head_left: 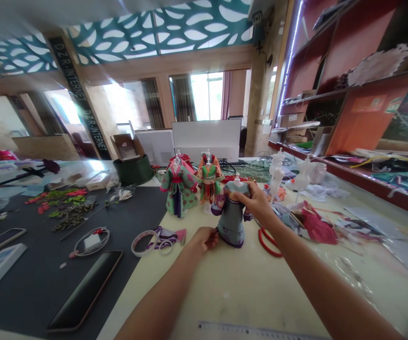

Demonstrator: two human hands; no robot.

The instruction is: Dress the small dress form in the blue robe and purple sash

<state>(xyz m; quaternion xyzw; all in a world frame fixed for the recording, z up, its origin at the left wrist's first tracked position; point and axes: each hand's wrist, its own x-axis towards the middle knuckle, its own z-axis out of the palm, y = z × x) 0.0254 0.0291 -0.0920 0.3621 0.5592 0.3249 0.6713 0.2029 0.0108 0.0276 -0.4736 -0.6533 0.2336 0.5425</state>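
Observation:
A miniature grey-blue robe with purple trim (232, 222) is on a small dress form in front of me, upright on the table. My right hand (255, 200) is closed around the shoulder part of the robe, just below the form's white neck knob. Low at the robe's left edge, my left hand (207, 238) has its fingers curled together at the hem; the fingertips are partly hidden. Behind stand two more dressed forms: one in a green and pink robe (179, 189), the other in an orange and green outfit (209, 178).
Red-handled scissors (269, 243) lie right of the robe. Tape rolls (143, 243) and a purple cloth piece lie left. A ruler (232, 327) is near the front edge, a phone (87, 288) on the dark mat. Bare white forms (277, 170) and fabric scraps (317, 224) are at right.

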